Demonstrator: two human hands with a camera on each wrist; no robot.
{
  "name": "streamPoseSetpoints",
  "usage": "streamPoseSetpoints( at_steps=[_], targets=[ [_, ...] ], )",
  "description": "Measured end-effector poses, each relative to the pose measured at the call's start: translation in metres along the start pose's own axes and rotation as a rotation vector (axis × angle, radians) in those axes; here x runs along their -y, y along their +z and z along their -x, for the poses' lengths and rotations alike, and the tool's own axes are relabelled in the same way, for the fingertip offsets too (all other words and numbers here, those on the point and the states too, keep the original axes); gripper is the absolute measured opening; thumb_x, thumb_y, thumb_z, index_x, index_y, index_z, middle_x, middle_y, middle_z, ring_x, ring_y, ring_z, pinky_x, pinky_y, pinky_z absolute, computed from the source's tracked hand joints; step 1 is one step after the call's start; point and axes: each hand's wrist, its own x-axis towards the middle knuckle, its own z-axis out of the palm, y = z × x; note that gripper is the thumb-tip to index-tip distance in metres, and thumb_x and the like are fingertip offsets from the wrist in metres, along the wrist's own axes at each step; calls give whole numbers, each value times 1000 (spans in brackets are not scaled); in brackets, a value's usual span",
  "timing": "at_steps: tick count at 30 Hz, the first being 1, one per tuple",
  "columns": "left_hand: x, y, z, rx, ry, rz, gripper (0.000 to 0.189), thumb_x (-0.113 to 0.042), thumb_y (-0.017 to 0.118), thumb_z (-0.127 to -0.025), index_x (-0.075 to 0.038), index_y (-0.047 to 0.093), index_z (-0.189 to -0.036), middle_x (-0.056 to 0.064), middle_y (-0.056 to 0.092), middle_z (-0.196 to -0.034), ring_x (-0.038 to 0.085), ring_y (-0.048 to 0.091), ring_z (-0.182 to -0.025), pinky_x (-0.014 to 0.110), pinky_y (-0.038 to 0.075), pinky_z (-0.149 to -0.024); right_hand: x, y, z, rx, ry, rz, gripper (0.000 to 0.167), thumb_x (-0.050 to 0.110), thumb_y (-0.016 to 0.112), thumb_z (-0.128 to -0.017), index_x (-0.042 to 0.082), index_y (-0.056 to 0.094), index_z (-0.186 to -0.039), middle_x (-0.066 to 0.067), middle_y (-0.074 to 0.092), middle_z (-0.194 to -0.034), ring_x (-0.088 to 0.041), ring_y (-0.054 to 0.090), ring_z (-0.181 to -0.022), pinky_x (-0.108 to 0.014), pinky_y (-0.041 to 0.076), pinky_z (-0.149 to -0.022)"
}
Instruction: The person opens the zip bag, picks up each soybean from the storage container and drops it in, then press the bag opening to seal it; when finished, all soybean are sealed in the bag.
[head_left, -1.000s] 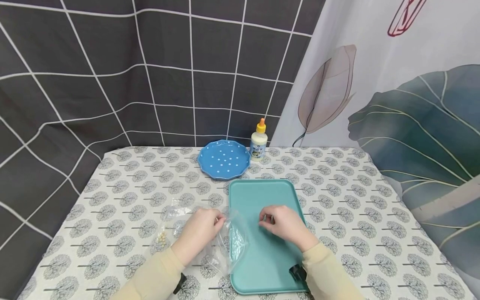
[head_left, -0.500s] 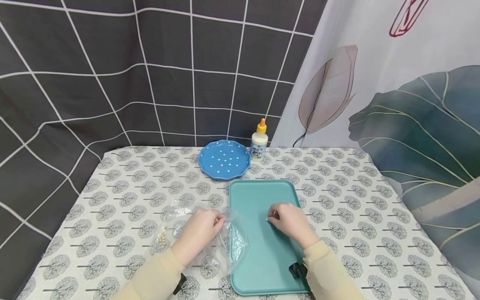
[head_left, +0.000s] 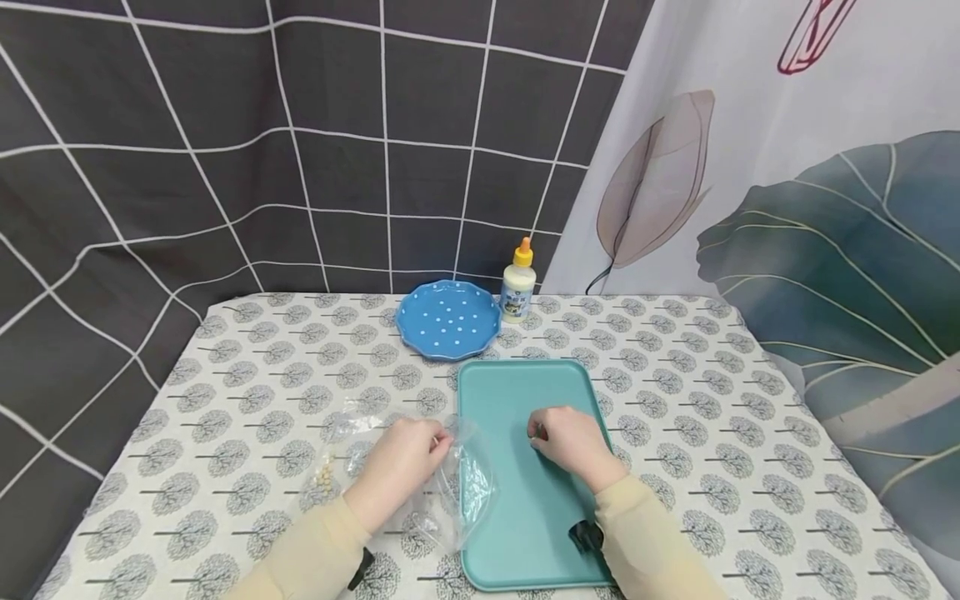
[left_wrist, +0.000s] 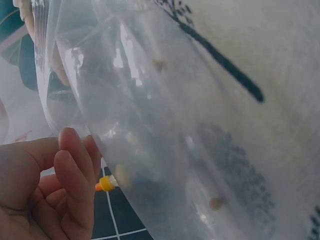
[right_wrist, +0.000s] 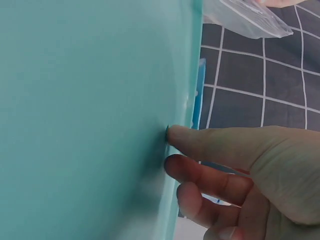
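Note:
My left hand [head_left: 397,462] pinches the upper edge of a clear plastic bag [head_left: 468,492], which lies partly across the tray's left side. Small round yellowish bean-like pieces [head_left: 324,477] are inside the bag's left part; single ones show through the film in the left wrist view. Over the teal tray [head_left: 525,383] is my right hand [head_left: 573,442], its fingers curled and thumb near the forefinger. In the right wrist view a tiny thin dark-edged piece [right_wrist: 167,134] shows at those fingertips; its kind is too small to tell.
Behind the tray stands a blue scalloped plate [head_left: 450,321] with white dots. Beside it is a glue-like squeeze bottle [head_left: 517,287] with an orange and yellow cap. The tablecloth [head_left: 675,400] has a tree print, and dark checked cloth [head_left: 315,167] hangs at the back.
My right hand shifts a little to the right over the tray, then slightly back left. A small pale speck shows at its fingertips half a second ago. My left hand and the bag stay put.

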Motion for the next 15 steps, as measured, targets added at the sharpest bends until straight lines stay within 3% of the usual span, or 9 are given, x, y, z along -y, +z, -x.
streamPoseSetpoints(
  at_steps=[15],
  targets=[
    [1,0,1,-7,-6,-20,12,-16,62,-89,-8,68,-84,-6,57,-62,3,43,-48,15,39,-45,-1,3,-1,7,39,-6,17,15,78,-75,18,62,-69,10,55,-62,-6,46,-56,-25,42,-53]
  ],
)
